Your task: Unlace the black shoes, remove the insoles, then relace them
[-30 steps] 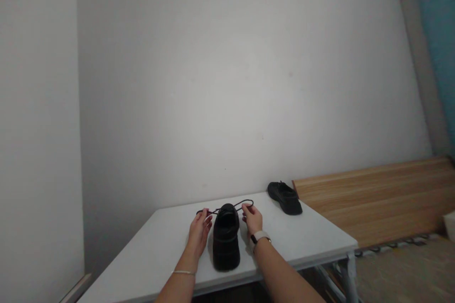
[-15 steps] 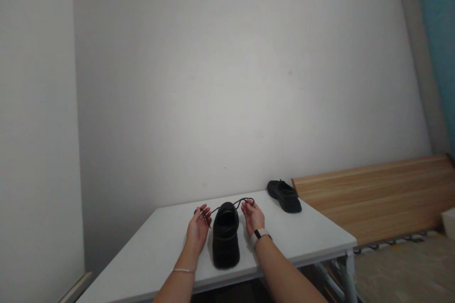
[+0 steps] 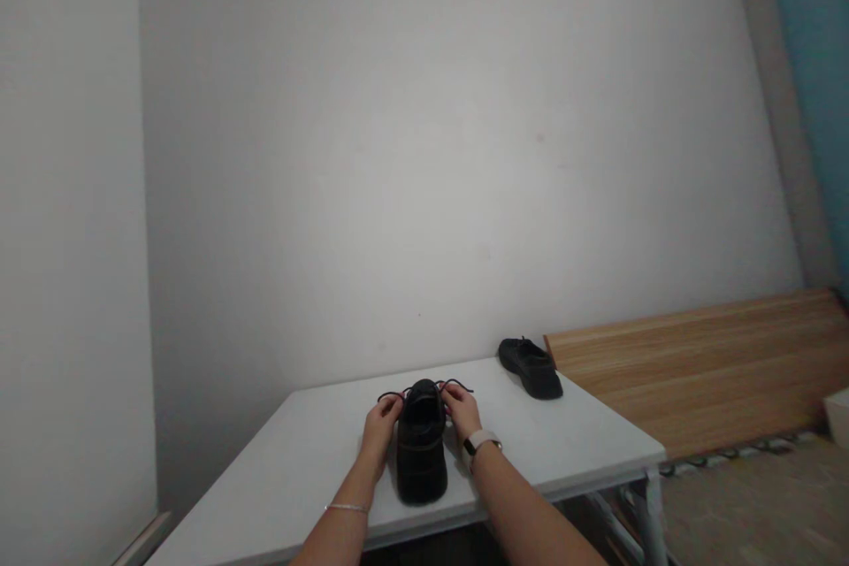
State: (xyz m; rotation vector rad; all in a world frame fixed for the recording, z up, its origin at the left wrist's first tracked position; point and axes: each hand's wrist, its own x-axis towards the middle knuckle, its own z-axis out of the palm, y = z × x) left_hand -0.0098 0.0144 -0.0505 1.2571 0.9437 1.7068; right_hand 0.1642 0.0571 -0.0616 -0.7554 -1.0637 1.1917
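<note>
Two bare hands on one black shoe (image 3: 423,464), head view: left hand (image 3: 381,424) and right hand (image 3: 464,413) flank its collar, fingertips bent in, each apparently pinching black lace (image 3: 462,386) close to the shoe; exact finger placement too small to tell. Lace sticks out on both sides. Shoe sits upright on the white table (image 3: 285,469), near its front edge. Risk, by judgement: thin lace could slip if a pinch loosens; uneven pulling could twist the shoe, no hand clearly steadying its heel. Heel faces the wearer, toe points away toward the wall (image 3: 424,159); long axis runs front to back. Second shoe (image 3: 532,374) well apart, far right, toe angled leftward.
</note>
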